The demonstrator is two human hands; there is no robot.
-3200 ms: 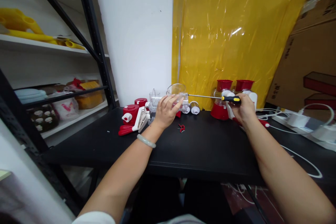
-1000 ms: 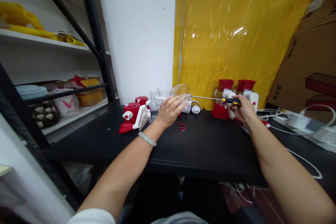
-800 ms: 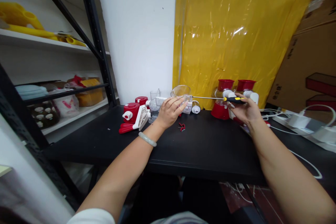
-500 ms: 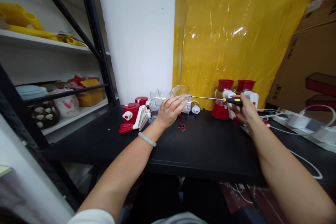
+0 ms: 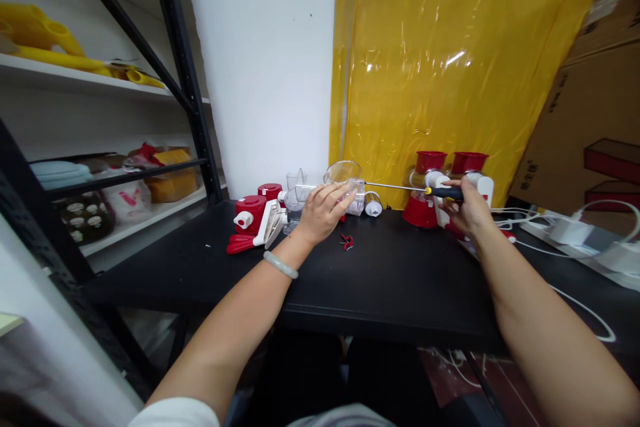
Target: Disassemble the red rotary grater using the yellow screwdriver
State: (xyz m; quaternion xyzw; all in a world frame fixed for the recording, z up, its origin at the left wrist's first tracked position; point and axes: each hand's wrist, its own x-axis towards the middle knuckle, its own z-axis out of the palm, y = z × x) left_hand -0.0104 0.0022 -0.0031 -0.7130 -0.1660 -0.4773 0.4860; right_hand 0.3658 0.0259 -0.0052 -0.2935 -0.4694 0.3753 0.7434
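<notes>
My left hand [image 5: 323, 213] is wrapped round a clear plastic housing [image 5: 350, 185] held just above the black table [image 5: 390, 287], a pale bracelet on its wrist. My right hand [image 5: 467, 210] grips the black and yellow handle of a long screwdriver [image 5: 443, 192]. Its thin metal shaft runs level to the left, and the tip meets the right side of the clear housing. A small red part [image 5: 346, 241] lies on the table below the housing.
Red and white appliance pieces [image 5: 255, 223] lie left of my left hand. Two red-topped units [image 5: 450, 177] stand behind my right hand. White cables and a power strip [image 5: 570, 230] lie at right. A metal shelf rack [image 5: 125, 173] is at left; yellow plastic sheet and cardboard boxes behind.
My right hand has shifted its grip back and forth on the screwdriver handle, with the shaft staying at the housing. My left hand has stayed on the housing.
</notes>
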